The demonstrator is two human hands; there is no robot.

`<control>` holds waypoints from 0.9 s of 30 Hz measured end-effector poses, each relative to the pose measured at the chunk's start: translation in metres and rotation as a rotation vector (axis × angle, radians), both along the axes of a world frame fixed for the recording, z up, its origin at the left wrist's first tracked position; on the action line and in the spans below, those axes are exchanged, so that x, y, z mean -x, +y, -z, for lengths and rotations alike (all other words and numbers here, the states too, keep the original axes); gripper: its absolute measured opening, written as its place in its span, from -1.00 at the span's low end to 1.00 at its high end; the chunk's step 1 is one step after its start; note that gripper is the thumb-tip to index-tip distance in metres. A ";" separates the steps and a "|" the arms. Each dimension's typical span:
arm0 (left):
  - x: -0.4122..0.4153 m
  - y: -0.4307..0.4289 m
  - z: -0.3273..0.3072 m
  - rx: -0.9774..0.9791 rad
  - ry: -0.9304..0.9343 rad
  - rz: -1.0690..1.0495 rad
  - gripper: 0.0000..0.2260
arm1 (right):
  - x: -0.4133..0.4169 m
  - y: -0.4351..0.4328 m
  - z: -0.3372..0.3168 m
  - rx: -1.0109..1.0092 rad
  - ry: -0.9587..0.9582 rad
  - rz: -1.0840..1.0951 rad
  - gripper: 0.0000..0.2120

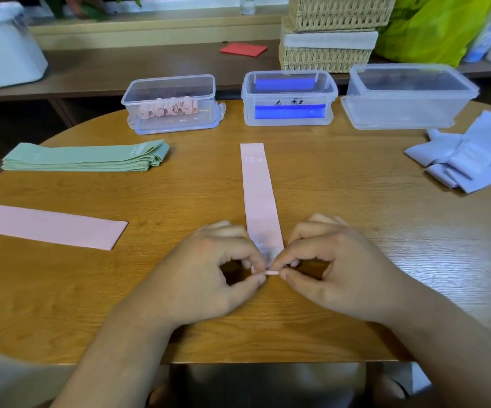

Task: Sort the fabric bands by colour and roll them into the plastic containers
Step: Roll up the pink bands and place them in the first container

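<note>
A pale pink fabric band [258, 189] marked "15 LB" lay flat on the counter [341, 231]; both hands [209, 269] [335, 266] pinched its near end.

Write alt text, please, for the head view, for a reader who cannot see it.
The left hand and right hand pinch the near end of a pink band flat on a wooden table. Behind stand three clear containers, one holding pink rolls; green bands lie left, lilac bands right.

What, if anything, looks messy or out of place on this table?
Only the pale lilac bands at the right edge: they lie in a loose, overlapping heap, while the green bands are stacked neatly. Nothing looks spilled or damaged.
</note>
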State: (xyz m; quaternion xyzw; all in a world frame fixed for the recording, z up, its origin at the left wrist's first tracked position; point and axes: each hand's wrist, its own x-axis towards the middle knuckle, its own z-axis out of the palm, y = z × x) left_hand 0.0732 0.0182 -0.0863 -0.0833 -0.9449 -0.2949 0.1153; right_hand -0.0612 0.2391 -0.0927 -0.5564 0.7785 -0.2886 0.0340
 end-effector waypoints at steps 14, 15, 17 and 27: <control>0.000 -0.001 0.001 0.084 0.000 -0.046 -0.86 | -0.001 -0.004 0.001 0.012 0.041 0.015 -0.86; 0.000 -0.001 0.001 0.081 -0.007 -0.044 -0.86 | -0.001 -0.004 0.001 0.012 0.040 0.018 -0.86; 0.000 -0.002 0.001 0.077 -0.018 -0.043 -0.85 | 0.000 -0.004 0.001 0.022 0.026 0.028 -0.85; -0.002 -0.003 0.004 0.105 0.023 -0.082 -0.81 | -0.002 -0.004 -0.001 0.019 0.071 0.026 -0.88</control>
